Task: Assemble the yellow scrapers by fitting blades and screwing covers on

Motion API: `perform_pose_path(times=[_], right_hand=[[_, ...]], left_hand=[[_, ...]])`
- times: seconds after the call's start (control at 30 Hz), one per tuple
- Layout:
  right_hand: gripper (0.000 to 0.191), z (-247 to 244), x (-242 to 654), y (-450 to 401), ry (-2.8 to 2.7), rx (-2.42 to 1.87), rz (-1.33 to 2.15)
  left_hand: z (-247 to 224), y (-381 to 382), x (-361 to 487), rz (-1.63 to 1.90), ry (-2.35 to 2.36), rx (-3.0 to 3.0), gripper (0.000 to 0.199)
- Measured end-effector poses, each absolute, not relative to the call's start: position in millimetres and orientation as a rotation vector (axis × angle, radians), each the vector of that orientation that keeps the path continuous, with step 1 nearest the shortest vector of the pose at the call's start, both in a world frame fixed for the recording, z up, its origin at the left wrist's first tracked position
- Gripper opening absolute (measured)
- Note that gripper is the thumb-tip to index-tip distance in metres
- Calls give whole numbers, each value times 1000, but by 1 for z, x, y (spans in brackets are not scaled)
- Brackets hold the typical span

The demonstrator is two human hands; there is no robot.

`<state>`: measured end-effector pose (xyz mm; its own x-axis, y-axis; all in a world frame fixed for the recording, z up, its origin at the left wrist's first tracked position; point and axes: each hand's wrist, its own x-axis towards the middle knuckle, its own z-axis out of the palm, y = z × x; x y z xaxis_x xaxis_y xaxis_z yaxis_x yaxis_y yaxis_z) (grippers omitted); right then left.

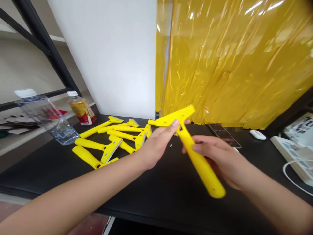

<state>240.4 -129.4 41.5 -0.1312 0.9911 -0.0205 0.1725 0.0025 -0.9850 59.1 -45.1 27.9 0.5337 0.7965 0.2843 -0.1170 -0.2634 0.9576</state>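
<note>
A yellow scraper [195,156] with a wide head is held up over the black table, its handle slanting down to the right. My left hand [156,143] is closed on the head from the left, thumb on its face and the other fingers mostly hidden. Fingers of my right hand [217,156] close round the upper handle; a small dark spot shows near the thumb, too blurred to name. Small metal screws [171,145] lie on the table between the hands. To the left, several yellow scrapers [90,144] lie in a loose pile, some showing metal blades.
A clear water bottle [56,120] and a drink bottle [81,107] stand at the left of the black table [156,192]. Behind are a white panel [110,58] and yellow plastic sheeting [220,65]. A phone [223,134], white case [257,134] and power strip [290,160] lie right.
</note>
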Motion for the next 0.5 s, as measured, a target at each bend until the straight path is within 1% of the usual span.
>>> perform_pose_path(times=[0.07, 0.1, 0.13, 0.2, 0.27, 0.3, 0.37, 0.43, 0.5], right_hand=[[31, 35, 220, -114, -1421, -1191, 1411], [33, 33, 217, -108, -1446, -1189, 1426], [34, 31, 217, -103, -1498, -1205, 1369], [31, 30, 231, -94, -1640, -1309, 1057], [28, 29, 257, -86, -1746, -1502, 607], [29, 28, 274, -82, -1756, -1654, 395], [35, 23, 311, -71, -1775, -2077, 91], [35, 15, 346, -60, -1840, -2373, -44], [32, 6, 372, -51, -1856, -2469, -21]], left_hand=[[30, -47, 52, 1028, 533, 1436, 45], [29, -46, 49, 1053, 512, 1376, 44], [28, -44, 45, 1090, 517, 1327, 44], [22, -39, 40, 1124, 540, 1248, 50], [15, -36, 36, 1036, 563, 1168, 55], [12, -35, 35, 951, 574, 1123, 55], [8, -37, 35, 769, 593, 1051, 52], [6, -40, 36, 646, 603, 1019, 48], [5, -44, 37, 576, 602, 1031, 45]])
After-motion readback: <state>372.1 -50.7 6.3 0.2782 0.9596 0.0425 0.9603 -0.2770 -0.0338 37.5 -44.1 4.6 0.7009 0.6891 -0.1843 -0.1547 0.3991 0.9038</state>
